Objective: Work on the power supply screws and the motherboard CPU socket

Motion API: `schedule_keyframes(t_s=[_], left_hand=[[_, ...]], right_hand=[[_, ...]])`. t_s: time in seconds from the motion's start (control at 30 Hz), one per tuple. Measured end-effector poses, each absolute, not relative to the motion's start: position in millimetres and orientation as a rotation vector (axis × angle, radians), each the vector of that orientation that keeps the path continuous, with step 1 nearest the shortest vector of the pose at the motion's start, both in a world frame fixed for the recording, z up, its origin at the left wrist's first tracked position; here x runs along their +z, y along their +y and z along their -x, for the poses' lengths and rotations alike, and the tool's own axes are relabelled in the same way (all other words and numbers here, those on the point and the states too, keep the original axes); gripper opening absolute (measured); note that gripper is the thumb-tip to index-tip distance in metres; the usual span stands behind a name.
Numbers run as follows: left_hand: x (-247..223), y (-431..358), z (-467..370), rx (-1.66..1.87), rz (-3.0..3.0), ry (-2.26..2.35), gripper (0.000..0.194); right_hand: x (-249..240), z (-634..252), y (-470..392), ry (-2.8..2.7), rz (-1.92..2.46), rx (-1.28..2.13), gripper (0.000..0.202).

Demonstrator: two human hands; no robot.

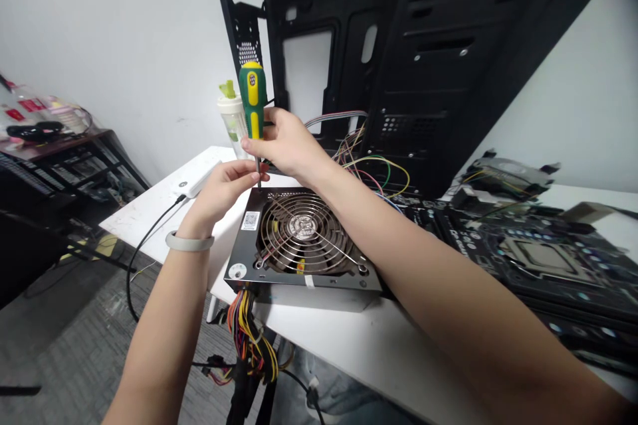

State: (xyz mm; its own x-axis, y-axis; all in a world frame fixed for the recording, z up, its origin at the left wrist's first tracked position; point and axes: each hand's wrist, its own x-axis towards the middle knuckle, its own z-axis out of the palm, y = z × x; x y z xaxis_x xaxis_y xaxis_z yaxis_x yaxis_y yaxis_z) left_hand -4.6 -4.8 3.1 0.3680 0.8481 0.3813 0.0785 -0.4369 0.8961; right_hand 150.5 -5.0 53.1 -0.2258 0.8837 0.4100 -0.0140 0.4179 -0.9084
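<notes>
A green and yellow screwdriver stands upright over the back left corner of a black power supply. My right hand grips its handle low down, thumb in front. Lower, my left hand pinches the metal shaft close to its tip; whether a screw sits under the tip is too small to tell. The power supply lies flat with its round wire fan grille facing up. A bundle of coloured cables hangs from its front over the table's edge.
Behind stands a black computer case with loose thin wires. A motherboard lies at right. A lidded cup and a white power strip sit at back left on the white table.
</notes>
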Motion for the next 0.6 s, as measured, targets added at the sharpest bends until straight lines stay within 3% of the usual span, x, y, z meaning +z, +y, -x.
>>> schedule_keyframes(t_s=[0.27,0.47,0.6], left_hand=[[2.7,-3.5,5.0,1.159,-1.797,0.828,0.036],[4.0,-5.4,5.6,1.179,-1.793,0.830,0.033],[2.8,-4.7,5.3,1.179,-1.797,0.829,0.033]], right_hand=[[51.2,-150.1,-5.2,-1.681,0.820,0.899,0.015],[50.2,-148.7,-3.0,-1.617,0.771,1.049,0.030],[50.4,-149.9,-5.3,-1.666,0.748,0.991,0.011]])
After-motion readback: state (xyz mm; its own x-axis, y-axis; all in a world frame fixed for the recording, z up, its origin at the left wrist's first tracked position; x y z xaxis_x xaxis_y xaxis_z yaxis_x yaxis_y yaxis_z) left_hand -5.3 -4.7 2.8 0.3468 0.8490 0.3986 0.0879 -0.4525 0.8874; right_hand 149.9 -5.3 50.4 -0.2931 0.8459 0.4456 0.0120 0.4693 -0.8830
